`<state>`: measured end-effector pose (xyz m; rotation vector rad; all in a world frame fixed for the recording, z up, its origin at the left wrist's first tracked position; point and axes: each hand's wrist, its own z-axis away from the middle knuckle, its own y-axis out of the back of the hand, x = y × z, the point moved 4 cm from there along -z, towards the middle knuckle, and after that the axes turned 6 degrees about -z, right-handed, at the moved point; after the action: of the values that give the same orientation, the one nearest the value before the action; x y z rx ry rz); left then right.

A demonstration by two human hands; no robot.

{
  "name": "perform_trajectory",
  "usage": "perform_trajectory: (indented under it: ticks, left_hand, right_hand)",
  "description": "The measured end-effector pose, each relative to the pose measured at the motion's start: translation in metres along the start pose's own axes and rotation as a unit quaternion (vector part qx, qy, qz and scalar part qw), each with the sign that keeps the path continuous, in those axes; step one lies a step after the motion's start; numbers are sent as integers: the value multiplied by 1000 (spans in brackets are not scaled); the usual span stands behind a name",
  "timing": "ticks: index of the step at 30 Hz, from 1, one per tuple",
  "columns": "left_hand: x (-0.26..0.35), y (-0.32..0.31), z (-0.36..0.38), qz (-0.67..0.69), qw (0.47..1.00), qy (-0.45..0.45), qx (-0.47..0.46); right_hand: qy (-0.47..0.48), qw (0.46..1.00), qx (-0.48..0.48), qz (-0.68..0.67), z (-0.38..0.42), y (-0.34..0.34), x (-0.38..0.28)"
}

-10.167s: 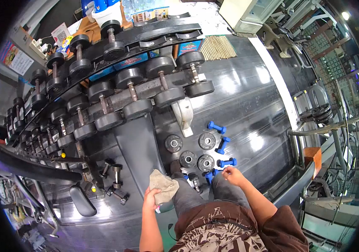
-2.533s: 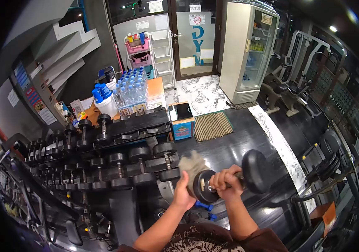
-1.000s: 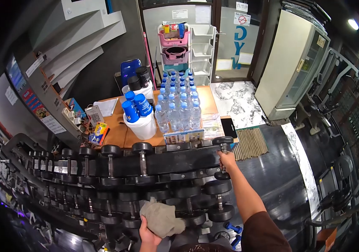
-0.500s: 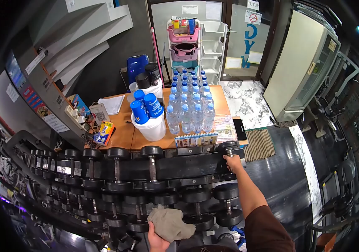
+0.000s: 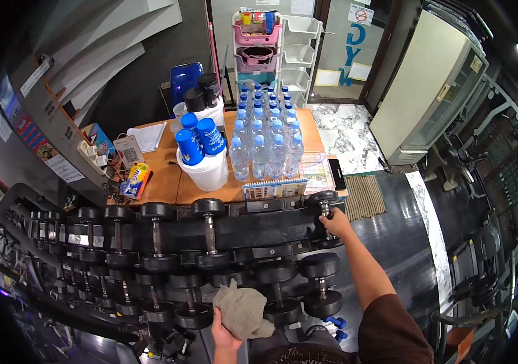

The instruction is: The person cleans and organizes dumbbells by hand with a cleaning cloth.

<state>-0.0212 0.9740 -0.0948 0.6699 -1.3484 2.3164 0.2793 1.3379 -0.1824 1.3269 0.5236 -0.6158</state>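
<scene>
My right hand [image 5: 336, 224] is wrapped round the handle of a black dumbbell [image 5: 321, 198] at the right end of the rack's upper tier [image 5: 265, 223]. A grey-beige cloth [image 5: 244, 310] lies bunched in my left hand [image 5: 225, 333], in front of the lower tier. Left of the held dumbbell, a bare stretch of rack separates it from another dumbbell [image 5: 210, 233] with a metal handle. Below my right hand, a larger dumbbell [image 5: 321, 285] rests on the lower tier.
Behind the rack, a wooden table [image 5: 165, 176] bears water bottles [image 5: 258, 155], a white bucket [image 5: 209, 173] with blue tumblers, a desk calendar [image 5: 274, 189] and a phone [image 5: 336, 174]. A fridge [image 5: 420, 91] stands at the back right. Blue dumbbells [image 5: 336, 327] lie on the floor.
The view has shifted, so the table and rack appear further left and higher. My right hand is still on the dumbbell, and my left hand still has the cloth.
</scene>
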Motion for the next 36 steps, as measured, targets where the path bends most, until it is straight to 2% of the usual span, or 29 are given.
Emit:
perform_trajectory:
  ticks: [1, 4, 8, 9, 12, 14, 19, 22, 26, 30, 36]
  left_hand:
    - [0, -1, 1, -9, 1000, -4, -8]
    - [-7, 5, 3, 60, 997, 9, -44]
    - [-17, 1, 13, 58, 996, 47, -46]
    - [-20, 1, 16, 44, 996, 60, -48]
    - [-38, 3, 23, 21, 993, 95, -72]
    - [-52, -1, 25, -5, 991, 95, -89]
    - [-88, -24, 45, -10, 987, 121, -109]
    - [-115, -35, 68, 12, 988, 122, -93]
    - [-162, -35, 113, 45, 988, 123, -88]
    - [-221, -50, 170, 64, 987, 120, -89]
    - [-274, -60, 247, 34, 994, 79, -69]
  right_hand:
    - [30, 999, 35, 16, 5, 6, 0]
    - [130, 982, 125, -47, 52, 40, -19]
    - [179, 972, 81, -126, 112, 55, -10]
    - [116, 979, 47, -164, 133, 63, -20]
    - [114, 976, 13, -183, 172, 59, 4]
    - [66, 976, -54, -200, 198, 67, 6]
    - [46, 968, -108, -220, 252, 80, 50]
    - [43, 964, -84, -248, 293, 94, 104]
    - [-11, 952, -94, -291, 366, 106, 187]
    - [5, 937, -107, -333, 440, 110, 261]
    - [-66, 903, -144, -400, 531, 130, 334]
